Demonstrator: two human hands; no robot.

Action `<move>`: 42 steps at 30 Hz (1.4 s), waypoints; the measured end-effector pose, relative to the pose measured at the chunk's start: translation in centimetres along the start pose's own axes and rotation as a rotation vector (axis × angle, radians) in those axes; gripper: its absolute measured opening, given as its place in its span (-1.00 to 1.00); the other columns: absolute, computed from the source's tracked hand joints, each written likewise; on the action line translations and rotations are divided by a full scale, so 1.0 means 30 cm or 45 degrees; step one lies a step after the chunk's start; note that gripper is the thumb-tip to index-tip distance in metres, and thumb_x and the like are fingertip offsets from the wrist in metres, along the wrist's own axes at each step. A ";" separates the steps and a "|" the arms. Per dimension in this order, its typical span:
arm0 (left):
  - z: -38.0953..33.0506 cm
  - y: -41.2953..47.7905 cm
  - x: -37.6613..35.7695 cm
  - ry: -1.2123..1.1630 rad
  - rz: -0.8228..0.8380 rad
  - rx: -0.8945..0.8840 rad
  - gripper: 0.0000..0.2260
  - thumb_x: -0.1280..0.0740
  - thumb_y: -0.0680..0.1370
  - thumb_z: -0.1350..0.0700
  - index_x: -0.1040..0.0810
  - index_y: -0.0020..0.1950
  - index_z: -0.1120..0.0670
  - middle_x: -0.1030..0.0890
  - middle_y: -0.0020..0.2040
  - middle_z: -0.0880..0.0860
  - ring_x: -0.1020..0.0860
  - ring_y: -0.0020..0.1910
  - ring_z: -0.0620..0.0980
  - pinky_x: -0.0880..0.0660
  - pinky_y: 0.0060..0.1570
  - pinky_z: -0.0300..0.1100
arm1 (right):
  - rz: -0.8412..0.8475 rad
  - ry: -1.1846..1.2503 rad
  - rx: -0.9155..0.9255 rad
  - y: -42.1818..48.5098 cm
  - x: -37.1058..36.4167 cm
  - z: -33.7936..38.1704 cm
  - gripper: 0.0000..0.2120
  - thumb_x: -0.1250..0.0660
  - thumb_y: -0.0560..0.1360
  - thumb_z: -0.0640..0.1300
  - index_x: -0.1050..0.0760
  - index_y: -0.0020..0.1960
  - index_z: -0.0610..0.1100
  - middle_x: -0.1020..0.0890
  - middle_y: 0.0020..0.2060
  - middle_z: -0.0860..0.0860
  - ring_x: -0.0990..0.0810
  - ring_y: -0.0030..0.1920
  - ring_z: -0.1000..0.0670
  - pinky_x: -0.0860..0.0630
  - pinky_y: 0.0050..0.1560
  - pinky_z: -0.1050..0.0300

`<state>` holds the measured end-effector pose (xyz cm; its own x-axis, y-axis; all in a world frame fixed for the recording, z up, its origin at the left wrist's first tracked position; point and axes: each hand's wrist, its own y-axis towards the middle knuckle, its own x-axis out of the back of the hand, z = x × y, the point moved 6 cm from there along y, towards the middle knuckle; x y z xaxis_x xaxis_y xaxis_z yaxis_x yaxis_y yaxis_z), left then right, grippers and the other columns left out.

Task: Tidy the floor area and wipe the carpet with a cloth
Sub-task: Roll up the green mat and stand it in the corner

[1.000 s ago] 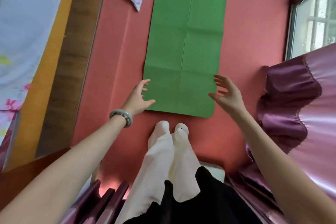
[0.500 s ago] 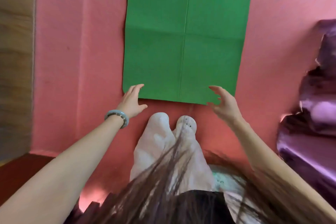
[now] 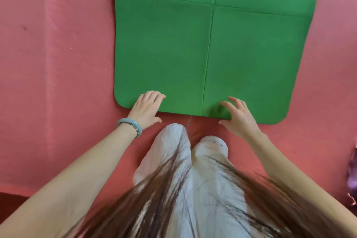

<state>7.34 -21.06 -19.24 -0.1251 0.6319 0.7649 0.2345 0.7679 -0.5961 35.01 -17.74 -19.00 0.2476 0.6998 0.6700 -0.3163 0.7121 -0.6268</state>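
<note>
Both hands have come down to the mat's (image 3: 193,54) near edge, the left hand (image 3: 146,108) flat on it and the right hand (image 3: 238,116) spread wide, holding nothing, probably to clear it off the carpet (image 3: 58,63).

A fold-creased green mat (image 3: 193,54) lies flat on the pink carpet (image 3: 58,63).

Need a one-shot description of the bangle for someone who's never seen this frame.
On the pink carpet lies a green mat; the left hand rests on its near left corner. The bangle circles the wrist just behind that hand: a smooth pale blue-green ring, while the right hand has a bare wrist.
</note>
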 end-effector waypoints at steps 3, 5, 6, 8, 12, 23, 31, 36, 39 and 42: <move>-0.017 0.026 -0.024 0.013 -0.123 -0.109 -0.52 -0.50 0.38 0.09 -0.45 0.24 0.15 -0.51 0.19 0.09 -0.43 0.24 0.09 -0.31 0.29 -0.03 | 0.004 -0.113 0.050 0.012 -0.054 -0.018 -0.35 -0.57 0.22 -0.21 -0.47 0.27 -0.21 -0.39 0.30 -0.31 -0.34 0.30 -0.35 -0.34 0.26 -0.22; -0.018 0.031 -0.010 -0.048 -0.223 -0.170 -0.69 -0.50 0.36 0.18 -0.55 0.07 0.14 -0.59 0.01 0.09 -0.52 0.06 0.12 -0.42 0.13 0.00 | -0.090 -0.146 0.083 0.010 -0.057 -0.030 -0.48 -0.55 0.20 -0.30 -0.55 0.15 -0.23 -0.46 0.21 -0.34 -0.42 0.21 -0.38 -0.42 0.17 -0.25; -0.014 0.033 -0.002 -0.083 -0.252 -0.195 -0.75 -0.50 0.35 0.20 -0.58 0.00 0.14 -0.60 -0.06 0.08 -0.54 0.00 0.12 -0.44 0.07 -0.01 | -0.160 -0.135 0.088 0.007 -0.049 -0.036 -0.56 -0.54 0.21 -0.33 -0.58 0.07 -0.25 -0.50 0.16 -0.35 -0.45 0.17 -0.39 -0.46 0.12 -0.25; -0.002 0.037 0.022 -0.168 -0.256 -0.187 -0.83 -0.48 0.40 0.16 -0.63 -0.04 0.14 -0.64 -0.09 0.07 -0.56 -0.05 0.12 -0.45 0.04 -0.02 | -0.263 -0.046 0.061 0.002 -0.023 -0.042 -0.71 -0.53 0.25 -0.32 -0.62 -0.04 -0.26 -0.55 0.07 -0.32 -0.50 0.10 -0.36 -0.48 0.09 -0.19; 0.035 0.068 0.071 -0.338 -0.160 -0.006 -0.82 -0.37 0.52 0.04 -0.67 0.04 0.07 -0.68 0.02 0.04 -0.60 0.03 0.11 -0.47 0.07 -0.08 | -0.302 0.247 -0.112 0.015 0.034 -0.059 -0.83 -0.46 0.39 -0.21 -0.66 -0.04 -0.23 -0.60 -0.15 -0.20 -0.52 -0.08 -0.22 -0.36 -0.06 0.10; 0.033 0.202 0.142 0.067 -0.667 -0.178 -0.71 -0.41 0.44 0.17 -0.45 0.11 0.11 -0.63 -0.09 0.08 -0.60 -0.26 0.10 -0.35 -0.16 -0.06 | -0.257 -0.108 -0.023 0.253 0.164 -0.056 -0.75 -0.27 0.53 0.03 -0.52 0.09 -0.10 -0.63 -0.05 -0.07 -0.59 -0.01 -0.17 -0.50 -0.14 0.01; -0.019 0.248 0.170 0.387 -0.741 -0.809 -0.74 -0.23 0.54 -0.03 -0.58 0.06 0.09 -0.64 0.00 0.02 -0.58 -0.11 0.02 -0.33 0.00 -0.07 | -0.176 -0.136 0.097 0.398 0.198 -0.085 -0.80 -0.29 0.51 0.02 -0.43 -0.03 -0.12 -0.62 -0.11 -0.02 -0.57 -0.06 -0.17 -0.38 -0.26 0.07; -0.008 0.285 0.134 0.480 -0.613 -0.814 -0.43 -0.38 0.39 -0.24 -0.44 0.21 0.12 -0.61 0.03 0.05 -0.56 -0.09 0.03 -0.37 -0.01 -0.08 | -0.203 -0.160 0.196 0.453 0.234 -0.079 -0.81 -0.35 0.47 0.02 -0.53 -0.07 -0.12 -0.57 -0.15 -0.04 -0.56 -0.17 -0.18 -0.44 -0.28 0.07; 0.010 0.324 0.148 0.261 -0.544 -0.730 -0.51 -0.37 0.40 -0.17 -0.45 0.21 0.09 -0.60 0.01 0.03 -0.57 -0.09 0.01 -0.38 -0.02 -0.13 | -0.335 -0.158 0.373 0.451 0.277 -0.063 -0.87 -0.40 0.41 -0.03 -0.59 -0.13 -0.09 -0.54 -0.18 -0.05 -0.55 -0.30 -0.16 -0.48 -0.38 0.08; 0.022 0.340 0.152 -0.027 -0.389 -0.608 -0.60 -0.30 0.40 -0.12 -0.53 0.19 -0.01 -0.59 0.02 -0.07 -0.55 -0.06 -0.08 -0.38 0.00 -0.22 | -0.472 -0.322 0.704 0.388 0.276 -0.018 -0.83 -0.28 0.47 -0.06 -0.62 -0.13 -0.10 -0.56 -0.20 -0.08 -0.50 -0.28 -0.13 -0.48 -0.30 0.09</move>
<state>8.54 -10.27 -22.00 -0.2738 0.3942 0.8773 0.5941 0.7866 -0.1681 33.87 -3.63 -20.96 0.2299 0.3350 0.9137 -0.6872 0.7207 -0.0913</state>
